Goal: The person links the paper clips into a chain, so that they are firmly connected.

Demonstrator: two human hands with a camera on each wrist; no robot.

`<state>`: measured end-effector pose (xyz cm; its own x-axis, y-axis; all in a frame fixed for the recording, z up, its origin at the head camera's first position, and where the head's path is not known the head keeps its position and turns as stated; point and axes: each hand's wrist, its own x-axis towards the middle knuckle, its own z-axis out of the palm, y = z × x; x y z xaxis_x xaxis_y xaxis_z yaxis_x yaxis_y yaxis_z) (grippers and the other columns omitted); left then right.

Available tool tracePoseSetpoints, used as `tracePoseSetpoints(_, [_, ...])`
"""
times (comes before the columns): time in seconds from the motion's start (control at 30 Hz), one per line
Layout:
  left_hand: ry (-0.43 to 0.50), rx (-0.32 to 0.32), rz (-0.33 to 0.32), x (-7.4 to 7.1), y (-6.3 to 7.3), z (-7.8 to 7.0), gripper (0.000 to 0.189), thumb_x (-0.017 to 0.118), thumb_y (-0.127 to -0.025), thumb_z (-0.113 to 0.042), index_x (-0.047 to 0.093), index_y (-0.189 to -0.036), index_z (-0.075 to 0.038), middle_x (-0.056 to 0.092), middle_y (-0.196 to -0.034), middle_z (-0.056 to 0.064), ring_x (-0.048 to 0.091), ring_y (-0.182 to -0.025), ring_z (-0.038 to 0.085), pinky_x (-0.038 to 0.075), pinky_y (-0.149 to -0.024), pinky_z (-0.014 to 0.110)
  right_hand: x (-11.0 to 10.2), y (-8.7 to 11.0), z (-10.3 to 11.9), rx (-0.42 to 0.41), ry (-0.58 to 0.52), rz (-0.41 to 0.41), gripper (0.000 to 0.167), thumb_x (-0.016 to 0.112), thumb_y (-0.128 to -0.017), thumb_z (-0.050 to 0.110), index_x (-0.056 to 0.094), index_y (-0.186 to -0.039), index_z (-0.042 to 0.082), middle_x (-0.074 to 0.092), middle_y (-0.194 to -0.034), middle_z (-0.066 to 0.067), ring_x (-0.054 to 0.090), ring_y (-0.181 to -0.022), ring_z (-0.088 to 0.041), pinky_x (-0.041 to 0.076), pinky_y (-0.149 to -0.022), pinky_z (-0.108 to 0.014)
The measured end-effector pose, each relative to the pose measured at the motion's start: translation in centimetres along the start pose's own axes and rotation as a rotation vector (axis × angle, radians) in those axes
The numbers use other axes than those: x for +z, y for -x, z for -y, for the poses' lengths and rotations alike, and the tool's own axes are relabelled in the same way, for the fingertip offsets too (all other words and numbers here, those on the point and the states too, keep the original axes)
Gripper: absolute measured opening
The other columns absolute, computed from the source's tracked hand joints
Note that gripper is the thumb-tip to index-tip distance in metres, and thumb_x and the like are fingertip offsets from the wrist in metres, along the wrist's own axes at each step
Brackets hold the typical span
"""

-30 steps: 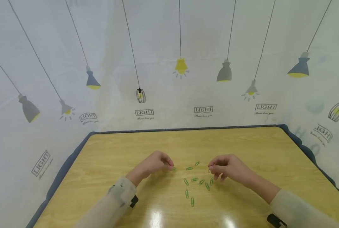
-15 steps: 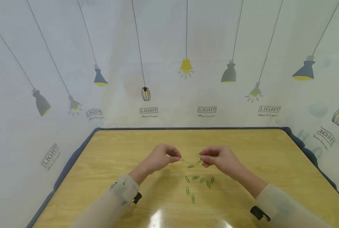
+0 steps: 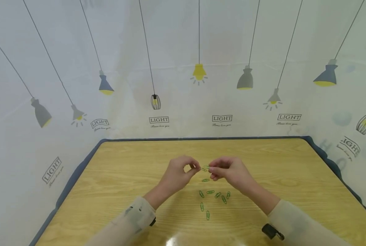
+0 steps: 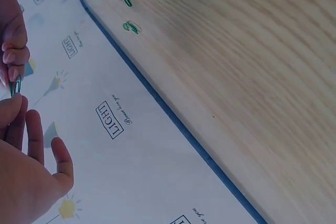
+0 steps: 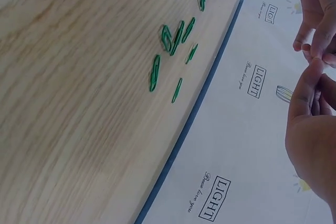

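My left hand (image 3: 180,171) pinches a paper clip (image 3: 203,169) between thumb and forefinger, above the table. Facing it from the right, my right hand (image 3: 230,171) pinches a second green paper clip (image 3: 206,166). The two clips meet or overlap between the fingertips; whether they are linked cannot be told. In the left wrist view the held paper clips (image 4: 18,85) show at the left edge between both hands. Fingers mostly hide them in the right wrist view. Several green paper clips (image 3: 210,192) lie loose on the table below the hands.
A wood-grain table (image 3: 124,160) spreads beneath, with a dark blue edge (image 3: 158,139) along its back and sides. White sheeting (image 3: 177,102) printed with lamps and the word LIGHT rises behind and at both sides.
My right hand has moved left and up with its clip. The left hand has risen slightly to the right, and the two held clips have come together. The loose clips in view stay put.
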<state>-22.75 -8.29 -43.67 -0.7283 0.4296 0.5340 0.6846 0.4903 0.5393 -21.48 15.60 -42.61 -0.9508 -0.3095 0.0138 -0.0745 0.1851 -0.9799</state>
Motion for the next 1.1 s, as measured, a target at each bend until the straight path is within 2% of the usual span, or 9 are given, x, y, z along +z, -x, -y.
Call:
tracePoseSetpoints(0.1, [-0.031,0.070,-0.022,0.1,0.1,-0.1,0.005,0.079,-0.095,-0.006,0.079,-0.097,-0.011,0.079,-0.095,0.001,0.073,-0.089,0.014,0.061,-0.083,0.026,0.3,0.0,0.1,0.000,-0.013,0.012,0.024,0.074,-0.101,0.010,0.072,-0.117,-0.008,0.077,-0.092,-0.003,0.076,-0.082,-0.015,0.067,-0.083,-0.038])
tracePoseSetpoints(0.33, [-0.036,0.182,-0.095,0.1,-0.1,0.0,0.015,0.077,-0.094,0.003,0.078,-0.091,-0.012,0.080,-0.090,0.000,0.073,-0.087,0.014,0.061,-0.081,0.029,0.2,-0.3,0.2,0.014,0.021,0.027,0.024,0.073,-0.101,0.013,0.074,-0.116,-0.006,0.077,-0.092,-0.003,0.075,-0.082,-0.016,0.066,-0.080,-0.034])
tracePoseSetpoints(0.47, [-0.047,0.214,-0.129,0.1,-0.1,0.2,0.019,0.077,-0.094,0.004,0.078,-0.086,-0.013,0.081,-0.091,0.000,0.073,-0.087,0.014,0.060,-0.084,0.030,-0.2,-0.3,0.2,0.015,0.031,0.029,0.027,0.073,-0.102,0.015,0.073,-0.118,-0.007,0.077,-0.093,-0.007,0.075,-0.083,-0.017,0.065,-0.080,-0.033])
tracePoseSetpoints(0.57, [-0.051,0.208,-0.147,0.1,0.1,0.3,0.018,0.078,-0.093,0.004,0.078,-0.086,-0.013,0.081,-0.093,0.000,0.074,-0.088,0.014,0.060,-0.086,0.032,-0.5,-0.3,0.2,0.021,0.033,0.018,0.028,0.072,-0.102,0.015,0.072,-0.119,-0.007,0.077,-0.094,-0.008,0.075,-0.085,-0.018,0.065,-0.080,-0.031])
tracePoseSetpoints(0.67, [-0.044,0.184,-0.138,0.2,0.2,0.3,0.013,0.077,-0.094,0.002,0.077,-0.093,-0.011,0.080,-0.095,0.001,0.072,-0.087,0.015,0.061,-0.083,0.032,-0.7,-0.2,0.1,0.013,0.039,0.004,0.025,0.072,-0.102,0.013,0.072,-0.117,-0.008,0.077,-0.096,-0.008,0.075,-0.086,-0.018,0.065,-0.080,-0.031])
tracePoseSetpoints(0.83, [-0.006,0.129,-0.077,0.9,0.3,0.1,0.016,0.070,-0.098,0.000,0.074,-0.111,-0.008,0.075,-0.099,0.003,0.068,-0.085,0.016,0.059,-0.078,0.024,-0.4,-0.2,0.4,-0.019,0.050,-0.017,0.021,0.072,-0.102,0.011,0.071,-0.114,-0.006,0.076,-0.098,-0.009,0.076,-0.089,-0.018,0.065,-0.081,-0.029])
tracePoseSetpoints(1.0, [0.026,0.094,-0.043,1.5,0.4,0.1,0.021,0.069,-0.097,0.002,0.074,-0.115,-0.007,0.074,-0.101,0.005,0.067,-0.085,0.015,0.059,-0.077,0.023,-0.1,-0.3,0.8,-0.036,0.061,-0.014,0.019,0.071,-0.102,0.009,0.070,-0.113,-0.006,0.076,-0.097,-0.007,0.076,-0.088,-0.018,0.065,-0.081,-0.029])
tracePoseSetpoints(1.1, [0.039,0.063,-0.004,1.7,0.4,0.0,0.022,0.071,-0.097,0.000,0.074,-0.118,-0.007,0.074,-0.109,0.007,0.069,-0.088,0.019,0.059,-0.078,0.023,-0.1,-0.2,0.9,-0.043,0.071,-0.005,0.018,0.070,-0.102,0.008,0.070,-0.113,-0.006,0.075,-0.099,-0.011,0.075,-0.087,-0.016,0.065,-0.080,-0.028])
